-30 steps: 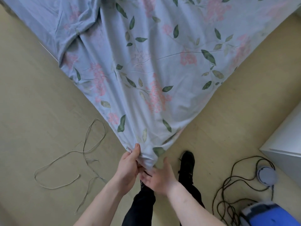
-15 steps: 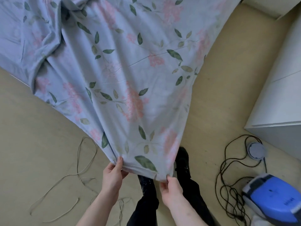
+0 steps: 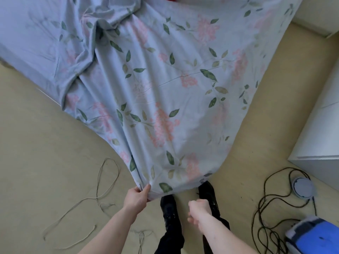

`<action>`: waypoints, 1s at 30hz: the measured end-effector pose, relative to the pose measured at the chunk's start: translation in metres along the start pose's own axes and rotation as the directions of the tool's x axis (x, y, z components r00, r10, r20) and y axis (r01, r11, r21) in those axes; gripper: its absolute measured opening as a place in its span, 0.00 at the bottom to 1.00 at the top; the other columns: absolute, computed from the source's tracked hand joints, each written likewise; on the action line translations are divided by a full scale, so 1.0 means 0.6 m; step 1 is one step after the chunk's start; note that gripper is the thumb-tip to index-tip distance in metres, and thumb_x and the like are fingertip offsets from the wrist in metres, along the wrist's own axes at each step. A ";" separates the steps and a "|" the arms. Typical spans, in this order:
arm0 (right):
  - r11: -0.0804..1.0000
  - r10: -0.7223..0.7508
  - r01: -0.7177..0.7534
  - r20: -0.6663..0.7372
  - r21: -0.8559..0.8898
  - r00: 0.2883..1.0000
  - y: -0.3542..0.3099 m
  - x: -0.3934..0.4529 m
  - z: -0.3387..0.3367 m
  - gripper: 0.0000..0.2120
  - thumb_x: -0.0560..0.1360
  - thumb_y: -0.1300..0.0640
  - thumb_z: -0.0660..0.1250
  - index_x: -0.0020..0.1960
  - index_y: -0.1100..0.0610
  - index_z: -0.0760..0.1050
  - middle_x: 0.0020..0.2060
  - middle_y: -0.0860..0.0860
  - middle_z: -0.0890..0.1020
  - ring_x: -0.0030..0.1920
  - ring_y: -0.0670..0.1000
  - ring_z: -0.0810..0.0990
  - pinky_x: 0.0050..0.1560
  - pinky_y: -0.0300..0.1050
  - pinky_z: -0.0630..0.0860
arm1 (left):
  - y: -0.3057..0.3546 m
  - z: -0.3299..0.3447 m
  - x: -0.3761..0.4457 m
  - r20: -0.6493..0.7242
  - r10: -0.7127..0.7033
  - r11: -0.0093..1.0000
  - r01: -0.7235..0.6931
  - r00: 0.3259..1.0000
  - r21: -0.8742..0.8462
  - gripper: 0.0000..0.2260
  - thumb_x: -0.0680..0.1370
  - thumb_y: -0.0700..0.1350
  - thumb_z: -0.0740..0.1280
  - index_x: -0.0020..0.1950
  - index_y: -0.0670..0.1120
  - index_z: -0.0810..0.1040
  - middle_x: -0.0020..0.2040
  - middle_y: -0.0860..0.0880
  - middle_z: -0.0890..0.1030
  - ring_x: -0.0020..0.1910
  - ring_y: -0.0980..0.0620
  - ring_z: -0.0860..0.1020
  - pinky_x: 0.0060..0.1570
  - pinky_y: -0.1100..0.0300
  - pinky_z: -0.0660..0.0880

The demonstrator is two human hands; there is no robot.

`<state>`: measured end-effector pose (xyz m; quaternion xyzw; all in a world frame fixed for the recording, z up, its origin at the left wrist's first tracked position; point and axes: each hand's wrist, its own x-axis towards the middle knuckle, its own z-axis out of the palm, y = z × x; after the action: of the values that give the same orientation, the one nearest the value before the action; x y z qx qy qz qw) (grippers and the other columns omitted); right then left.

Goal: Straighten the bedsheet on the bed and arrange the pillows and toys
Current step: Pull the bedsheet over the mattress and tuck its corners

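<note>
Bedsheet [image 3: 165, 88] spread across upper frame, corner pinched by left hand [image 3: 136, 197] at lower centre. Right hand [image 3: 199, 210] clenched, nothing held, clear of hem. Bare floor [image 3: 45, 153] at lower left.

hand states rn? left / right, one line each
Left hand: pinching the lower edge of the bedsheet.
Right hand: clear of the sheet, fingers curled, nothing visible in it.

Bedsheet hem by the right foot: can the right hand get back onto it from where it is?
Probably yes. The right hand is curled and holds nothing, just below the bedsheet hem, with only bare floor and a black shoe between. The left hand grips the other corner.
</note>
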<state>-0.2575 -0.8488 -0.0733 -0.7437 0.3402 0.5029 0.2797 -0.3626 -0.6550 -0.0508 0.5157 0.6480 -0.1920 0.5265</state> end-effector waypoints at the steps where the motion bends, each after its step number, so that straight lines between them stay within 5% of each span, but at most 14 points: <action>1: 0.979 -0.149 0.147 -0.006 -0.138 0.989 -0.016 -0.006 0.001 0.15 0.80 0.57 0.62 0.66 0.53 0.69 0.53 0.53 0.79 0.44 0.54 0.82 0.39 0.46 0.80 | 0.001 -0.004 -0.002 0.019 -0.003 0.999 0.002 1.000 0.049 0.10 0.80 0.53 0.67 0.52 0.47 0.81 0.45 0.48 0.86 0.43 0.49 0.86 0.46 0.51 0.82; 3: 0.897 -0.348 0.343 0.032 -0.278 0.937 -0.051 -0.020 -0.003 0.11 0.80 0.56 0.62 0.62 0.50 0.70 0.55 0.49 0.78 0.47 0.50 0.80 0.45 0.44 0.78 | -0.001 -0.007 -0.005 0.077 0.002 0.972 -0.020 0.997 0.235 0.10 0.80 0.50 0.66 0.58 0.47 0.81 0.47 0.50 0.85 0.41 0.51 0.85 0.40 0.57 0.79; 7: 0.712 -0.516 0.531 0.169 -0.459 0.840 -0.124 -0.069 0.000 0.09 0.79 0.56 0.62 0.58 0.48 0.73 0.57 0.47 0.78 0.45 0.45 0.77 0.36 0.38 0.70 | -0.007 -0.036 -0.047 0.101 0.078 0.857 -0.118 0.992 0.502 0.19 0.78 0.51 0.65 0.69 0.51 0.71 0.47 0.57 0.79 0.47 0.54 0.81 0.48 0.60 0.78; 18: 0.388 -0.648 0.700 0.362 -0.599 0.670 -0.247 -0.338 0.083 0.08 0.78 0.53 0.62 0.56 0.47 0.71 0.58 0.47 0.75 0.51 0.49 0.77 0.52 0.45 0.76 | -0.039 -0.278 -0.207 -0.042 0.141 0.970 -0.130 0.989 0.207 0.12 0.73 0.53 0.68 0.55 0.52 0.78 0.48 0.55 0.83 0.43 0.54 0.83 0.47 0.59 0.80; 21: 0.356 -0.655 0.714 0.384 -0.603 0.651 -0.258 -0.411 0.105 0.11 0.77 0.51 0.62 0.59 0.46 0.71 0.58 0.46 0.74 0.47 0.47 0.78 0.47 0.48 0.81 | -0.037 -0.366 -0.246 -0.089 0.173 0.977 -0.160 0.981 0.138 0.09 0.74 0.50 0.69 0.53 0.52 0.79 0.46 0.53 0.84 0.42 0.52 0.83 0.45 0.58 0.81; 24: 0.316 -0.665 0.726 0.403 -0.611 0.628 -0.265 -0.467 0.121 0.11 0.78 0.52 0.62 0.60 0.48 0.71 0.60 0.47 0.74 0.49 0.46 0.77 0.42 0.41 0.76 | -0.023 -0.421 -0.275 -0.152 0.222 0.972 -0.206 0.963 0.117 0.07 0.74 0.48 0.70 0.52 0.52 0.80 0.45 0.54 0.84 0.43 0.54 0.83 0.47 0.57 0.80; 30: 0.229 -0.676 0.743 0.447 -0.628 0.586 -0.330 -0.574 0.171 0.18 0.77 0.54 0.64 0.66 0.51 0.71 0.61 0.49 0.75 0.56 0.51 0.78 0.57 0.45 0.76 | 0.083 -0.515 -0.308 -0.264 0.367 0.930 -0.347 0.892 0.120 0.08 0.76 0.47 0.70 0.55 0.50 0.81 0.50 0.55 0.83 0.46 0.55 0.81 0.48 0.61 0.76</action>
<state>-0.2489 -0.5726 0.2297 -0.8352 -0.2954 0.4406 0.1449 -0.4850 -0.4768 0.2418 0.6661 0.6033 -0.0392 0.4368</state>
